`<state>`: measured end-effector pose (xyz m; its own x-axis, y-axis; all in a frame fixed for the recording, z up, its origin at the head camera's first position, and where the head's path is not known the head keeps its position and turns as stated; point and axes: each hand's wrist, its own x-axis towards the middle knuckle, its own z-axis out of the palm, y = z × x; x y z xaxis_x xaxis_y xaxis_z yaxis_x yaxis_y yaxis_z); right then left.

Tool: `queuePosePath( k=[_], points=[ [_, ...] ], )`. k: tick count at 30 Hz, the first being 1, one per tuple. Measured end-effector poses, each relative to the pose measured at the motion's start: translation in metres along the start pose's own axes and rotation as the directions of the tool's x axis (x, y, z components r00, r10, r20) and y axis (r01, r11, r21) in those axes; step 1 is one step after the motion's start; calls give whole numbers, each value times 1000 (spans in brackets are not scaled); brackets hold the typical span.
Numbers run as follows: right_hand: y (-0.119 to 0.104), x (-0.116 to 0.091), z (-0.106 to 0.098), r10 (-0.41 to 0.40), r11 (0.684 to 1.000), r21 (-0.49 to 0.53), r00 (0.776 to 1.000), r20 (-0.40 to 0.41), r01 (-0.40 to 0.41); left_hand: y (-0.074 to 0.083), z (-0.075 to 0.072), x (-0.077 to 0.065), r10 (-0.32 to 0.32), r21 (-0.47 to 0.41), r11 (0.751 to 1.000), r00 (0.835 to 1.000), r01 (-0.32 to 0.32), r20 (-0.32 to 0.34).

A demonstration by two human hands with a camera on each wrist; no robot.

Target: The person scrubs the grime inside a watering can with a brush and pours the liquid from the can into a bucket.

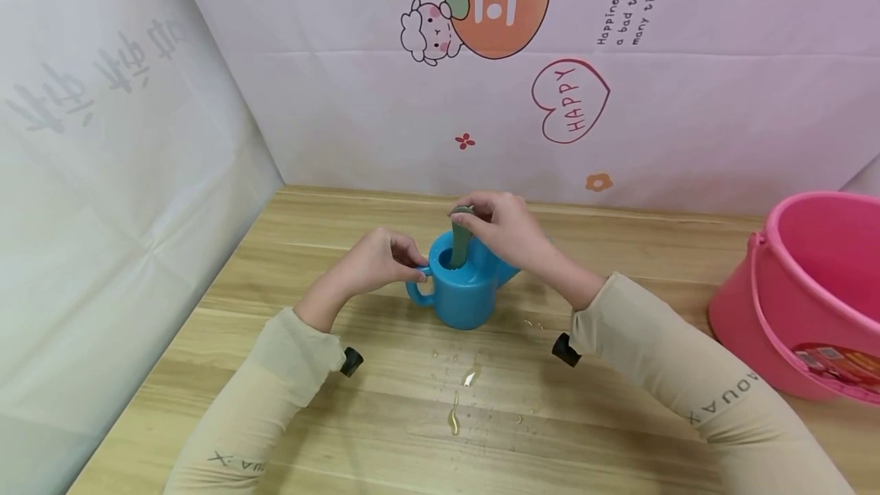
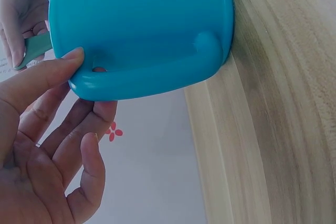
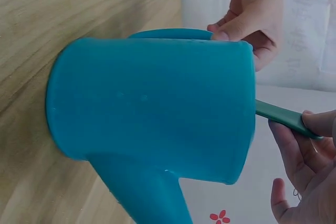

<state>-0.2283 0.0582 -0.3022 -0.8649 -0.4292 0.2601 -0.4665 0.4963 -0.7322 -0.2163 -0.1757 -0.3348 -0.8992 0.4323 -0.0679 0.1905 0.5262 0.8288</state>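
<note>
A blue watering can stands upright on the wooden table, its handle toward the left and its spout toward the right. With thumb and fingers my left hand pinches the top of the can's handle. Above the can, my right hand pinches the upper end of a flat green handle, which dips into the can's round opening. The lower end of that green tool is hidden inside the can, so its kind cannot be told. In the right wrist view the spout slants downward.
Drops and small puddles of water lie on the table in front of the can. A pink bucket with a pink carrying handle stands at the right. A printed white sheet hangs behind the table.
</note>
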Motion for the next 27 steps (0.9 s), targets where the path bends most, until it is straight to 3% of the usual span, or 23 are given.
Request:
queuePosePath(
  k=[7,13,19,25,27],
  points=[
    [-2,-2,0,0,999,-41,997,76,4,0,0,0,0,-8,1000,1000,0,1],
    [-5,0,-3,-7,1000,0,1000,-12,7,1,-1,-1,0,-2,1000,1000,0,1],
    [-2,-2,2,11,999,-43,997,79,-8,0,0,-1,-6,-5,1000,1000,6,1],
    [-4,-2,-1,-4,1000,-13,1000,0,4,0,0,-1,-5,-7,1000,1000,5,5],
    [-5,-3,-1,-6,999,-34,1000,21,6,0,0,-1,-5,-14,1000,1000,5,7]
  ],
)
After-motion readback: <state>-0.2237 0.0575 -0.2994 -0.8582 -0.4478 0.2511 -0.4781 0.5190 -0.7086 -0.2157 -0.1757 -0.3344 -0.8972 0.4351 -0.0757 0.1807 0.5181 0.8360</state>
